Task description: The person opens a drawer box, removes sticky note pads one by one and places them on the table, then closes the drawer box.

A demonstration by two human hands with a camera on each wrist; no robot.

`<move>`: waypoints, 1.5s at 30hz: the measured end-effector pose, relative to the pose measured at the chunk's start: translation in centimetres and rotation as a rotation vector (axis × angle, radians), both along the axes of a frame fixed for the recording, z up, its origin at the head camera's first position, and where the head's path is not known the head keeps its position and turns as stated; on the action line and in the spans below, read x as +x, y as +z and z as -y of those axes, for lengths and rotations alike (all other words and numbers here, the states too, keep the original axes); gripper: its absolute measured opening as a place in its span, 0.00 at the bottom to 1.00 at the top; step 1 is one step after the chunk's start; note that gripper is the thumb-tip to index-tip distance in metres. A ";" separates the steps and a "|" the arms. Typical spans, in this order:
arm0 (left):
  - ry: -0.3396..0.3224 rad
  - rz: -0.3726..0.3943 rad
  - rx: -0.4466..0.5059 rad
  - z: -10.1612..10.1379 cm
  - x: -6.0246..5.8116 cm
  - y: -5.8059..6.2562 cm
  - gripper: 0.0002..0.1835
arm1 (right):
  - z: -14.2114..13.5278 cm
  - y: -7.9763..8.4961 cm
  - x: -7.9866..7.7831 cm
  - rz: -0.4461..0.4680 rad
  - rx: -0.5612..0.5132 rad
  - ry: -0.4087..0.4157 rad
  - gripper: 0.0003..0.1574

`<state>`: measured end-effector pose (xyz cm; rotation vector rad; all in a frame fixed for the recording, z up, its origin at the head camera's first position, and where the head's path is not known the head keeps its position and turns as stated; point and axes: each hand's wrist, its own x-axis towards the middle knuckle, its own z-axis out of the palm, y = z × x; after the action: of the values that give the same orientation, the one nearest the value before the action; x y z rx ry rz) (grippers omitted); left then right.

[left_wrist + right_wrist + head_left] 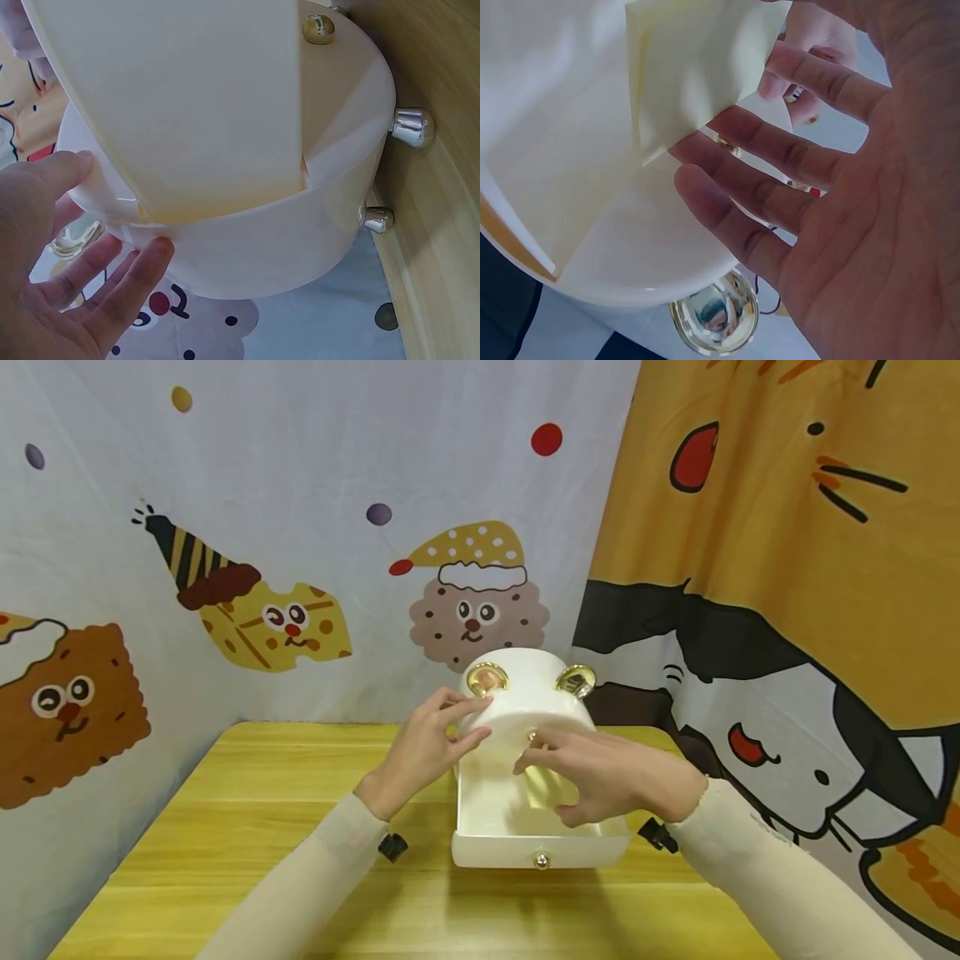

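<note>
A glossy white storage box (528,662) with gold ears stands on the table, its drawer (498,852) pulled out toward me. At the box's left side is my left hand (420,739). Its thumb lies against the front and its extended fingers are by the curved side in the left wrist view. Over the drawer, my right hand (611,768) holds a pale yellow sticky-note pad (701,71) between thumb and fingers. In the right wrist view the fingertips reach the pad's edge, while most of the thumb is out of frame.
A round metallic knob (542,861) sits on the drawer front. Short metallic feet (412,127) support the box. The wooden table (315,827) spreads to both sides, and printed cartoon curtains (300,460) hang behind it and at the right.
</note>
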<state>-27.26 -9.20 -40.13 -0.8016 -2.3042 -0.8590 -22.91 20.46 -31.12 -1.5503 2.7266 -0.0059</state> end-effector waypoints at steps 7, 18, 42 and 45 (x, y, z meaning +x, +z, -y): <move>-0.008 -0.031 0.020 -0.1 0.1 0.2 0.24 | -1.1 0.2 0.0 -0.039 -0.078 0.031 0.41; -0.005 -0.028 0.021 -0.1 -0.1 0.0 0.24 | -3.0 -0.2 0.1 0.024 -0.099 -0.066 0.41; -0.009 -0.020 0.028 0.0 0.1 -0.1 0.24 | -6.5 -0.4 0.4 0.029 -0.130 -0.217 0.40; -0.013 -0.015 0.028 0.0 0.0 -0.1 0.24 | -6.9 -0.4 0.4 0.032 -0.145 -0.230 0.40</move>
<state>-27.26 -9.21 -40.23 -0.8087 -2.2717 -0.8856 -22.52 27.39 -31.52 -1.2407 2.9197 -0.2315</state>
